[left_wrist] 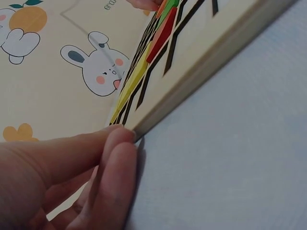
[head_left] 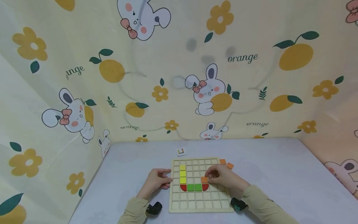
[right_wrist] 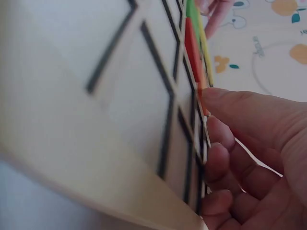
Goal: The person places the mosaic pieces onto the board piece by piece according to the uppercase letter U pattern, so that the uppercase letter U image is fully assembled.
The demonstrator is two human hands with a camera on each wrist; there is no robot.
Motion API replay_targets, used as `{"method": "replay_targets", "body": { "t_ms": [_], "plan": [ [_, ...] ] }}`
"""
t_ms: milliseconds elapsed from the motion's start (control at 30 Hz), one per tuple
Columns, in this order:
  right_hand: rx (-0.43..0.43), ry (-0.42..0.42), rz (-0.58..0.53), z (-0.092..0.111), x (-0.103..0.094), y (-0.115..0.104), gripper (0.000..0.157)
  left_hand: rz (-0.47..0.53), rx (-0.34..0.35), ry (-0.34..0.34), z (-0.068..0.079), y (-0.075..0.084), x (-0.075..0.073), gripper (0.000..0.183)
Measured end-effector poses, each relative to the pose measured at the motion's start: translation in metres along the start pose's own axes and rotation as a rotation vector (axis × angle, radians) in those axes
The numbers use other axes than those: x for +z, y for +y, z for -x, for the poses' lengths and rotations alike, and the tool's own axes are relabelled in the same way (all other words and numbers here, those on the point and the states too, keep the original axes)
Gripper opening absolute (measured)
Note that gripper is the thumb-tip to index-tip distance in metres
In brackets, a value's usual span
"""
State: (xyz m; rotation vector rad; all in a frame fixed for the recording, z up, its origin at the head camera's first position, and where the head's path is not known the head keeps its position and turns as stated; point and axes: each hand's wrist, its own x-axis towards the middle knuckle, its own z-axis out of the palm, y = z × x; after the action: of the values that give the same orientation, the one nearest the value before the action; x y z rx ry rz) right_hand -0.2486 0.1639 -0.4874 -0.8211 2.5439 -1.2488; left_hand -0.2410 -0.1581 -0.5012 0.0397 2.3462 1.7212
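A wooden grid board point(head_left: 201, 205) lies on the table, with three yellow square tiles point(head_left: 182, 173) in a column. Below that column runs a row of two green tiles point(head_left: 194, 187) between two red rounded-corner tiles point(head_left: 205, 187). My left hand point(head_left: 156, 182) holds the board's left edge, thumb and fingertips meeting right at the rim in the left wrist view. With thumb and fingers, my right hand point(head_left: 223, 176) pinches an orange square tile point(head_left: 204, 180) in the cell above the right red tile. In the right wrist view the thumb point(right_wrist: 216, 97) overlaps this tile.
Two loose orange tiles point(head_left: 226, 163) lie by the board's upper right corner. Behind the board sits a small patterned card point(head_left: 181, 151). Black wrist devices point(head_left: 154, 208) show beside both sleeves. A printed curtain point(head_left: 167, 93) stands behind the white table point(head_left: 134, 155).
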Motion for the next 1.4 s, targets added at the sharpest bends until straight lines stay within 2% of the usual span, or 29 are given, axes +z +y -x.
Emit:
{"method": "replay_targets", "body": {
  "t_ms": [167, 433, 700, 800, 933, 1033, 1400],
  "plan": [
    [0.02, -0.007, -0.011, 0.003, -0.009, -0.002, 0.017, -0.001, -0.013, 0.004, 0.001, -0.001, 0.0, 0.051],
    [0.03, 0.075, 0.099, 0.01, -0.045, 0.003, 0.022, -0.003, -0.025, 0.017, -0.003, -0.003, 0.001, 0.052],
    [-0.008, 0.109, 0.13, 0.023, -0.079, 0.018, 0.029, -0.015, -0.006, 0.021, -0.003, -0.004, 0.002, 0.051],
    [0.024, 0.115, 0.139, 0.025, -0.086, 0.029, 0.032, -0.02, 0.001, 0.025, -0.003, -0.004, 0.002, 0.051],
    [0.08, 0.114, 0.151, 0.026, -0.091, 0.044, 0.032, -0.014, 0.001, 0.026, -0.003, -0.004, 0.002, 0.051],
    [0.089, 0.104, 0.153, 0.027, -0.093, 0.051, 0.032, -0.014, 0.001, 0.025, -0.002, -0.004, 0.002, 0.051],
    [0.091, 0.035, 0.139, 0.023, -0.09, 0.059, 0.032, -0.024, -0.009, 0.028, -0.002, -0.003, 0.003, 0.051]
  ]
}}
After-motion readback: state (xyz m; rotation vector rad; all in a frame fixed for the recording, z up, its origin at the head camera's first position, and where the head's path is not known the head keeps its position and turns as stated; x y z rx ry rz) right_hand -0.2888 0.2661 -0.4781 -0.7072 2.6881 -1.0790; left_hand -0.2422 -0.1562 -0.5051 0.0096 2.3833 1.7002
